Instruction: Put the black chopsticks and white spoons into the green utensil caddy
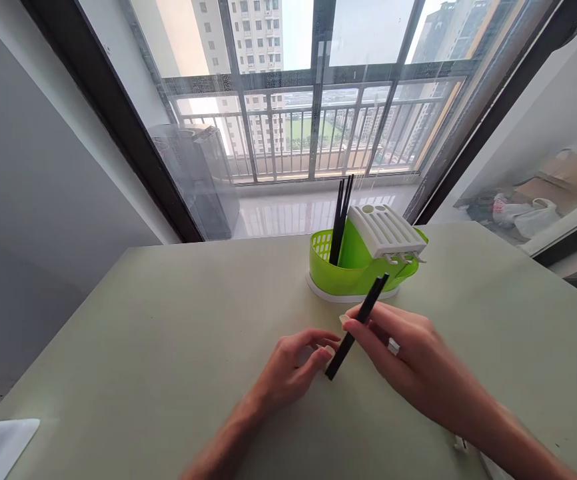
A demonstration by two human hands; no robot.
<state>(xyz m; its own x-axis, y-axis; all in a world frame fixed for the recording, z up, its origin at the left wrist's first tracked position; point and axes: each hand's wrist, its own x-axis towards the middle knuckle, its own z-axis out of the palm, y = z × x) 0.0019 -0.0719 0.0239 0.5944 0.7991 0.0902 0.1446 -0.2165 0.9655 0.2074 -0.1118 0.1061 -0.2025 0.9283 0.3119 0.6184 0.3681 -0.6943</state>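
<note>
My right hand is closed in a pinch on a small bundle of black chopsticks, held slanted above the table. A small white item shows among the right hand's fingers, too unclear to name. My left hand is beside the chopsticks' lower end, its fingers loosely curved and apart from the thumb; whether they touch the chopsticks I cannot tell. Just beyond the hands stands a green utensil holder with a white slotted top and small hooks. More black chopsticks stand upright in its left compartment.
The pale table runs up to a glass door and a railed balcony. A white device with a display sits at the lower left corner. Partly hidden under my right forearm is a white object. Bags lie behind glass at right.
</note>
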